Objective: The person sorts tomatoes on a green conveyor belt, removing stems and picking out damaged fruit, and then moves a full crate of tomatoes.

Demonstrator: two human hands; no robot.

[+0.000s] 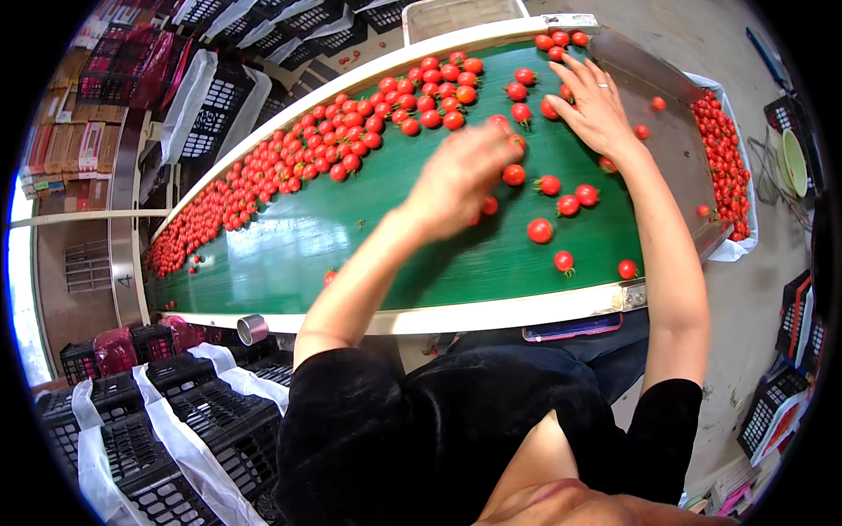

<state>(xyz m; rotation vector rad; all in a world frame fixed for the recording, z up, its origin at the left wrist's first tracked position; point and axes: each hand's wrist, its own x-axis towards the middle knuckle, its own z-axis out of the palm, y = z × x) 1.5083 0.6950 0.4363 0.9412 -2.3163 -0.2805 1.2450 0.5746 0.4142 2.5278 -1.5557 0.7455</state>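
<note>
Cherry tomatoes [329,135] with green calyxes are spread over a green conveyor belt [283,263], massed along its far edge and scattered at its right end. My left hand [460,174] is blurred and curled low over the middle of the belt. Tomatoes show at its fingertips and beneath it; whether it grips one is hidden. My right hand [592,105], with a ring on one finger, reaches to the belt's far right end. Its fingers and thumb are apart, and a single tomato [550,108] lies at the thumb tip. Another tomato is partly covered by the fingers.
A metal chute [664,151] slopes from the belt's right end to a lined crate [746,191] full of tomatoes. Stacked black plastic crates [197,401] stand at lower left, and more crates [214,105] beyond the far rail. A phone-like object [572,327] lies below the near rail [460,319].
</note>
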